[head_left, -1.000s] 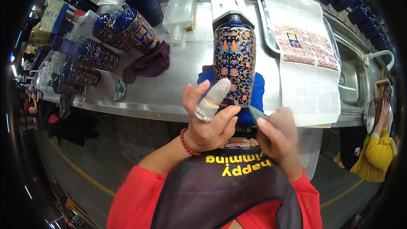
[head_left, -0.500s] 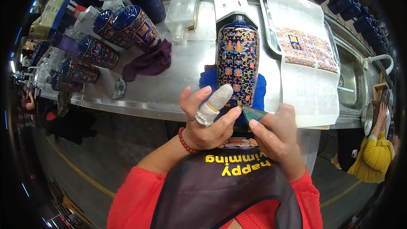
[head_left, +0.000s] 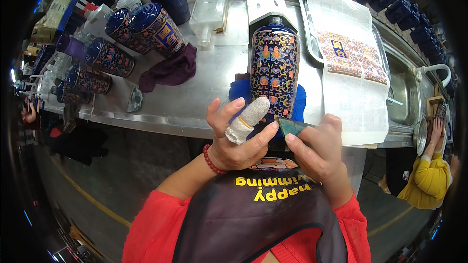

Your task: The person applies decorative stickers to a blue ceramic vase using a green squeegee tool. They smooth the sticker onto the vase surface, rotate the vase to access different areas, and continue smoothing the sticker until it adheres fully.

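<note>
At the centre of the frame a tall blue patterned bottle (head_left: 274, 75) lies on a blue cloth (head_left: 297, 100) on the steel bench (head_left: 204, 102). The left hand (head_left: 239, 139), one finger capped in a cloth cot, cups its base loosely; the right hand (head_left: 317, 151) pinches a small green scraper (head_left: 295, 127) against it. It looks like decal smoothing, needing firm, even strokes next. More bottles (head_left: 146, 27) lie at upper left.
</note>
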A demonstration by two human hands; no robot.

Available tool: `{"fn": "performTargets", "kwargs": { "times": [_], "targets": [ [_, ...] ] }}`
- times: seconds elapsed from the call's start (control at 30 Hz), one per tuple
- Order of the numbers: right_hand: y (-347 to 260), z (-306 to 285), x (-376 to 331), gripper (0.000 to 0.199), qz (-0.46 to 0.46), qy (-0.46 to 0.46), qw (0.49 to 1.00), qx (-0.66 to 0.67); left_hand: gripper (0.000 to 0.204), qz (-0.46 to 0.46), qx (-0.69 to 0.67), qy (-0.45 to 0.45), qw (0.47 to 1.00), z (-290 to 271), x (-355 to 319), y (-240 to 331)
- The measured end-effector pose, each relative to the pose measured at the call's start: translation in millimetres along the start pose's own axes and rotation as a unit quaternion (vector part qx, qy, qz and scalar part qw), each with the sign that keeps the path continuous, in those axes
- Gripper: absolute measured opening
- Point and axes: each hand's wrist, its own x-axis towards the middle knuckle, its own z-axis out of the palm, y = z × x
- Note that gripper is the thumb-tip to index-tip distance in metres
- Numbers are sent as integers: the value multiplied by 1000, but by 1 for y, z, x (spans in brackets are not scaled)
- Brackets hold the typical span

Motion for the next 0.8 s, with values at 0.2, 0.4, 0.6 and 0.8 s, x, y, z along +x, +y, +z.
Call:
{"fn": "performTargets", "kwargs": {
  "times": [0.2, 0.4, 0.6, 0.8],
  "targets": [
    [-1, -3, 2, 36, -4, -12, 1000, 7, 31, -3, -6, -3, 1000, 0, -1, -1],
    [0, -1, 4, 35, -3, -6, 1000, 1, 31, -1, -8, -2, 1000, 1, -2, -2],
    [2, -2, 4, 35, -12, -8, 1000, 7, 31, -2, -12, -6, 1000, 0, -1, -3],
    [3, -2, 6, 34, -10, -4, 1000, 3, 31, -1, -11, -7, 1000, 0, -2, -3]
  ]
}}
